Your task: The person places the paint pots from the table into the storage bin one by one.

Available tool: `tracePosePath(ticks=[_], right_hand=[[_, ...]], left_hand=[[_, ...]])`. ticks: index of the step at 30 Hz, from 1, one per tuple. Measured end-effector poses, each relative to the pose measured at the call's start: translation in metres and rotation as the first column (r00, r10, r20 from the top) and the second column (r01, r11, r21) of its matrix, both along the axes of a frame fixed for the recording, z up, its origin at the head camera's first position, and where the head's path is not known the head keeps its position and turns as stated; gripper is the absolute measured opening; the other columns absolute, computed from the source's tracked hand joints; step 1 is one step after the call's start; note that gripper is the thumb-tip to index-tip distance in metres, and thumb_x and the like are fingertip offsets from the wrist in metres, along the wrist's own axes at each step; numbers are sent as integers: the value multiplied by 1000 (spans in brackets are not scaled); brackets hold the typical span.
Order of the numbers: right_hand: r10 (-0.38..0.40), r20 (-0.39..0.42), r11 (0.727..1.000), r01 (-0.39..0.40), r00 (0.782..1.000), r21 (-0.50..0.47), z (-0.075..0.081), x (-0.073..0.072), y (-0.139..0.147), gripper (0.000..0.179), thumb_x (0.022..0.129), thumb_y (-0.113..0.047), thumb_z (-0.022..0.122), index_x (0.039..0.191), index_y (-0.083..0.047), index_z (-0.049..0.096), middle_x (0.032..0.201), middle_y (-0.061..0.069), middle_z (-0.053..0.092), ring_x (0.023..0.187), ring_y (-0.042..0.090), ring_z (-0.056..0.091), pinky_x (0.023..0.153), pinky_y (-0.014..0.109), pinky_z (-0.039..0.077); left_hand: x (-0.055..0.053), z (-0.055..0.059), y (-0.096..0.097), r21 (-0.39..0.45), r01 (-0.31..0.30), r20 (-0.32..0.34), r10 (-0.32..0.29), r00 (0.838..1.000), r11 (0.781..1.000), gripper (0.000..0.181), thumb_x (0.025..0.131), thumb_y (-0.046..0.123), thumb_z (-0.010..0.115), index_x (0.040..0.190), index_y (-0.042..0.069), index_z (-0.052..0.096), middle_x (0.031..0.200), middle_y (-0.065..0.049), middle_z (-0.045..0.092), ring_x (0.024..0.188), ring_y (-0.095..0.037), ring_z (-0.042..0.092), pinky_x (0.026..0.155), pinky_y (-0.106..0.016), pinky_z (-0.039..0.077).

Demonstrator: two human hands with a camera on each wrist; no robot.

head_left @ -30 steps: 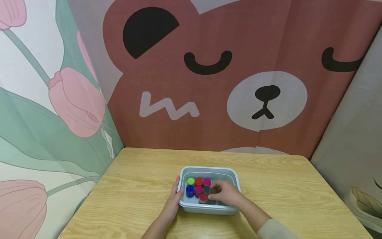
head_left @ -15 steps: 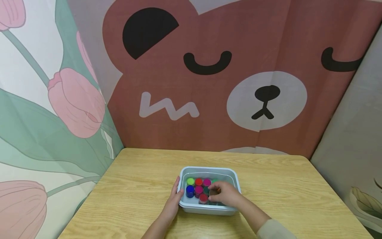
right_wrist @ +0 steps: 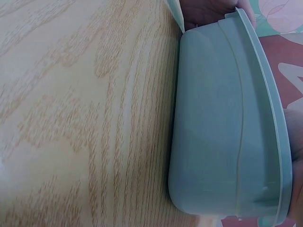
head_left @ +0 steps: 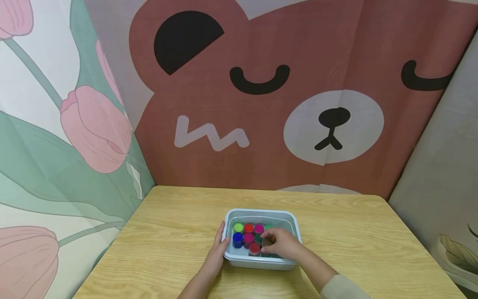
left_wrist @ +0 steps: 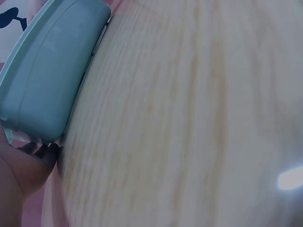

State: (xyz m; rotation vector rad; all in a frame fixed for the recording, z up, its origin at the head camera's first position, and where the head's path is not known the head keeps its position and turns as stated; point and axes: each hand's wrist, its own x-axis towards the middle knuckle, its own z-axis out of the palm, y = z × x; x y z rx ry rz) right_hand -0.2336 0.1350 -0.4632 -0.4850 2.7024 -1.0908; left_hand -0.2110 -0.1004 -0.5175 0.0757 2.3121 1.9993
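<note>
A pale blue plastic tub [head_left: 261, 263] stands on the table with several small round paint pots in it. My left hand [head_left: 215, 254] grips the tub's left end, thumb over the rim and fingers along the outer wall. Inside, my right hand [head_left: 281, 243] pinches a brownish pot [head_left: 267, 242] between thumb and forefinger, its fingers hiding much of it. Beside that hand are a red pot [head_left: 254, 248] and a dark green pot [head_left: 258, 238]. A blue pot [head_left: 237, 239], a magenta pot [head_left: 249, 238] and a yellow-green pot [head_left: 238, 227] sit further left.
The tub rests on a wood-grain table [head_left: 168, 232]. Behind the table hangs a cloth with a bear print [head_left: 261, 124]; a tulip-print cloth [head_left: 93, 128] hangs at the left. Another printed cloth [head_left: 440, 166] is on the right.
My right fingers shift slightly around the brownish pot. The left hand, the tub and the other pots stay in place.
</note>
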Motion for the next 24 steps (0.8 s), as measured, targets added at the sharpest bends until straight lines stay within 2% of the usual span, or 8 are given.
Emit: tracePosePath(ticks=[6, 13, 17, 24], right_hand=[[-33, 42, 999, 33, 999, -12, 1, 0, -1, 31, 78, -14, 81, 106, -9, 70, 97, 6, 68, 86, 15, 62, 77, 36, 54], [-53, 46, 998, 55, 998, -39, 0, -1, 0, 32, 78, -15, 81, 107, -10, 70, 102, 6, 68, 91, 20, 64, 80, 38, 55], [-54, 54, 996, 58, 997, -70, 0, -1, 1, 33, 80, -17, 80, 110, -10, 70, 106, 7, 68, 93, 20, 63, 79, 37, 55], [-51, 49, 983, 59, 997, -175, 8, -1, 8, 39, 85, -23, 76, 118, -6, 67, 111, 10, 68, 89, 17, 61, 66, 29, 53]], left_hand=[[0, 0, 0, -4, -5, 1, 5, 1000, 1000, 62, 103, 30, 41, 159, 20, 14, 164, -18, 10, 148, -50, 5, 113, -75, 5], [0, 1, 1, -6, -3, 5, 3, 1000, 1000, 62, 103, 31, 41, 159, 21, 14, 164, -18, 10, 148, -50, 5, 113, -75, 5], [-1, 1, 1, -6, -2, 6, 2, 1000, 1000, 62, 103, 30, 40, 159, 20, 14, 164, -19, 10, 148, -50, 5, 112, -75, 5], [-1, 1, -1, 27, 14, 24, -15, 1000, 1000, 64, 103, 35, 39, 159, 21, 11, 165, -18, 6, 149, -50, 1, 112, -75, 0]])
